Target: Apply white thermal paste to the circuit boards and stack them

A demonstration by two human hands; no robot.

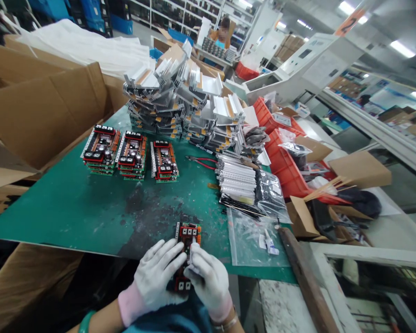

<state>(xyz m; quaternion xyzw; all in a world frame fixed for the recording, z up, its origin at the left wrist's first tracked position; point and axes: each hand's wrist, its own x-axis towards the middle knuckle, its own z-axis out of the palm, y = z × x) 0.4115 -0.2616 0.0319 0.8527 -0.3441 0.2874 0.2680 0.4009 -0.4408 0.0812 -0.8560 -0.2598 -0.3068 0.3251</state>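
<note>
A circuit board (189,231) with black and white components and orange terminals lies at the table's front edge, partly hidden under my hands. My left hand (159,273), in a white glove, holds the board's left side, its fingers stretched across and its thumb near the lower end. In its white glove, my right hand (210,277) is closed in a pinch over the board's right side. Between its fingers is a small whitish tube (193,247) with a narrow tip pointing at the upper components; the glove covers most of it.
Stacked circuit boards (131,155) stand at the left rear. Behind them rises a pile of metal heatsinks (180,101). Red-handled pliers (203,161), metal strips (236,178) and a plastic bag (242,245) with a small tube lie rightward. Red crates (286,166) line the right side.
</note>
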